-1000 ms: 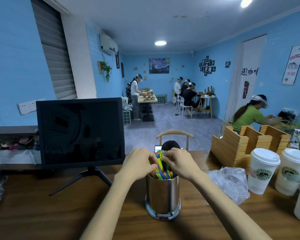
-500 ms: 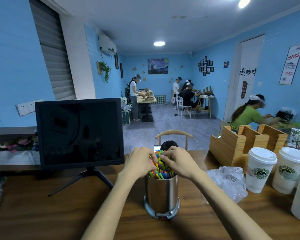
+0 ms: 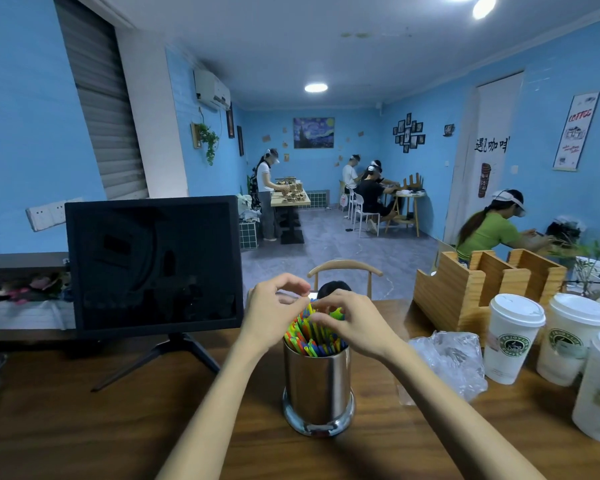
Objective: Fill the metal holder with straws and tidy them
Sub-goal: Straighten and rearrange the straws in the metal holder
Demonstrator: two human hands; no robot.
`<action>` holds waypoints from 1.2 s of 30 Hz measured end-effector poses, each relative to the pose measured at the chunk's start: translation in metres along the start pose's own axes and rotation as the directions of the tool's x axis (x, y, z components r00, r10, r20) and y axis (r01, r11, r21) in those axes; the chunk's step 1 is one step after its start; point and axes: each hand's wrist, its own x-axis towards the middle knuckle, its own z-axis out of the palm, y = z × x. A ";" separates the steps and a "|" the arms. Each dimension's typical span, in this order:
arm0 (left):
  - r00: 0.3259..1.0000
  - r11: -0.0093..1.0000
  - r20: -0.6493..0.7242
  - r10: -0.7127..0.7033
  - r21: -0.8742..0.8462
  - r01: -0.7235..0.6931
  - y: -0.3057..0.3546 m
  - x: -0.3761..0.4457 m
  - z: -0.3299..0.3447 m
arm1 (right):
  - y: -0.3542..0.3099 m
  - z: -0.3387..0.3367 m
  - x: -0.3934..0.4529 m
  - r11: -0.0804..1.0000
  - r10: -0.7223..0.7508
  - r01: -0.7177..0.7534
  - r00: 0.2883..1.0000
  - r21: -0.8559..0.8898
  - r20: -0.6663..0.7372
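Both bare forearms reach forward from the near edge of the bench and converge at the middle. The left hand (image 3: 272, 311) is raised, wrist bent, fingers curled with thumb and forefinger nearly meeting. The right hand (image 3: 352, 323) sits just beside it — fingers curled downward, fingertips close to the left's.

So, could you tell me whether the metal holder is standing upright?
Upright: the metal holder stands on its base on the table, straws poking out.
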 end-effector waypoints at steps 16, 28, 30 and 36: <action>0.976 0.825 0.133 -0.175 0.560 0.072 -0.011 -0.005 -0.005 | 0.003 0.006 0.001 0.996 0.007 -0.015 0.996 -0.092 -0.086; 0.908 0.754 0.315 -0.276 0.657 0.001 -0.006 0.012 -0.003 | 0.004 0.001 -0.002 0.995 0.025 -0.033 0.996 -0.098 -0.081; 0.907 0.745 0.313 -0.280 0.667 0.000 -0.006 0.012 0.000 | 0.003 0.000 -0.003 0.995 0.027 -0.035 0.996 -0.097 -0.085; 0.908 0.695 0.298 -0.296 0.719 -0.009 -0.008 0.014 0.004 | 0.001 0.000 -0.004 0.995 0.013 -0.022 0.996 -0.099 -0.086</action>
